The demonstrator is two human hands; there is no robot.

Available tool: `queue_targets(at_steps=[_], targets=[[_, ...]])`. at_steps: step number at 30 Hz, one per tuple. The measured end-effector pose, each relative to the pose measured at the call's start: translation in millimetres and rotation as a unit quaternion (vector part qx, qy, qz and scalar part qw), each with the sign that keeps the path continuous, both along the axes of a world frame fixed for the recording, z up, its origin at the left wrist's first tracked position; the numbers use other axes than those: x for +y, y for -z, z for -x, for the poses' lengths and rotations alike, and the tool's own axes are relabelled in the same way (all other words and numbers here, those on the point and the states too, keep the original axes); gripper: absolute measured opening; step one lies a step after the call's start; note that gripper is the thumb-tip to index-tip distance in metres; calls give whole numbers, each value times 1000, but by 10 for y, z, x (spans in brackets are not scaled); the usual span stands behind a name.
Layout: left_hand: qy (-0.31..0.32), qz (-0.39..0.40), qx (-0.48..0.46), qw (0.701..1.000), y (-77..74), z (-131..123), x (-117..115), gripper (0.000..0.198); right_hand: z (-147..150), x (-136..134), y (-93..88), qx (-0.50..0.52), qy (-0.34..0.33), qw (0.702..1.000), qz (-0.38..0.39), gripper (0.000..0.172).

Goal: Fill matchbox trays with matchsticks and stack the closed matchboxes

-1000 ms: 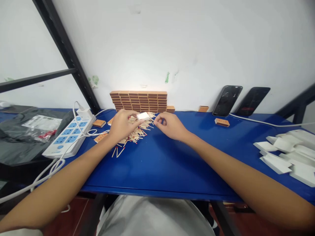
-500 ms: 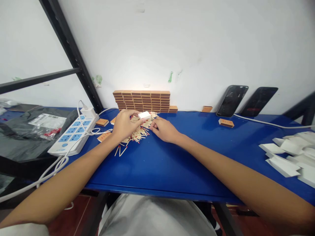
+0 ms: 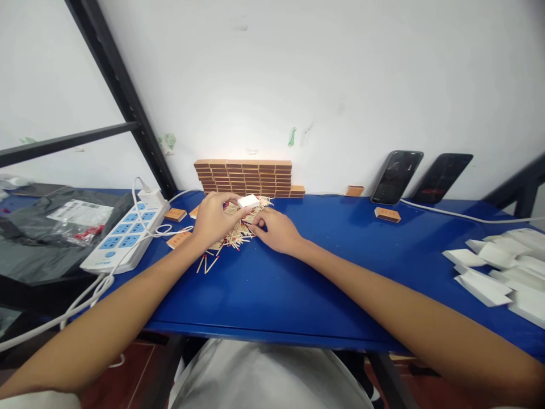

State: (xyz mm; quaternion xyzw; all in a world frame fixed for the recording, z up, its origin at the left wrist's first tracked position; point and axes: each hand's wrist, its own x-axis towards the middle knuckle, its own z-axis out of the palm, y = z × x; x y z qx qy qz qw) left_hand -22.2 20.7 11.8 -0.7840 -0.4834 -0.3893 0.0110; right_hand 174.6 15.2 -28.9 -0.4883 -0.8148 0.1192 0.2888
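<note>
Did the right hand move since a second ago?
Yes. The right hand slid left along the matchbox stack, onto the pile of matches, closer to the left hand holding the white box.

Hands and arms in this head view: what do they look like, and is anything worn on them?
Both the left hand and the right hand are bare: no gloves, rings or watch show. The left forearm and right forearm are uncovered, without sleeves, bands or markings. Below, pale grey cloth covers the lap.
</note>
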Motion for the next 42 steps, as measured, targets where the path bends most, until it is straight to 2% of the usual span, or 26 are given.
queue_targets(at_steps=[4, 8, 13, 16, 19, 23, 25, 29, 35, 38, 40, 42], targets=[[-3, -1, 9, 1000, 2, 5, 0, 29, -71, 26, -27, -26, -6, 1000, 12, 11], [6, 1, 18, 1000, 31, 14, 7, 31, -267, 4, -83, -73, 5, 997, 39, 13], [25, 6, 48, 999, 93, 8, 16, 31, -558, -89, -159, -94, -25, 993, 64, 12], [38, 4, 54, 998, 122, 5, 16, 33, -639, -101, -204, -88, -37, 994, 50, 12], [67, 10, 61, 996, 138, 2, 14, 33, -629, -96, -252, -64, -26, 998, 8, 10], [142, 40, 69, 987, 144, -31, -18, 39, -538, -141, -278, -51, 0, 998, -23, 8], [171, 53, 63, 982, 137, -60, -52, 41, -488, -181, -268, -63, -6, 998, -24, 7], [193, 50, 46, 979, 113, -102, -115, 35, -450, -222, -252, -63, -38, 997, -22, 8], [186, 54, 40, 980, 122, -92, -108, 38, -558, -145, -274, -64, -57, 996, -23, 10], [182, 40, 48, 981, 135, -87, -92, 38, -541, -138, -255, -27, -63, 997, -34, 10], [142, 23, 43, 989, 127, -77, -78, 37, -466, -166, -240, 16, -42, 998, -50, 11], [75, 5, 32, 997, 101, -57, -58, 34, -350, -202, -230, 49, -19, 997, -55, 12]])
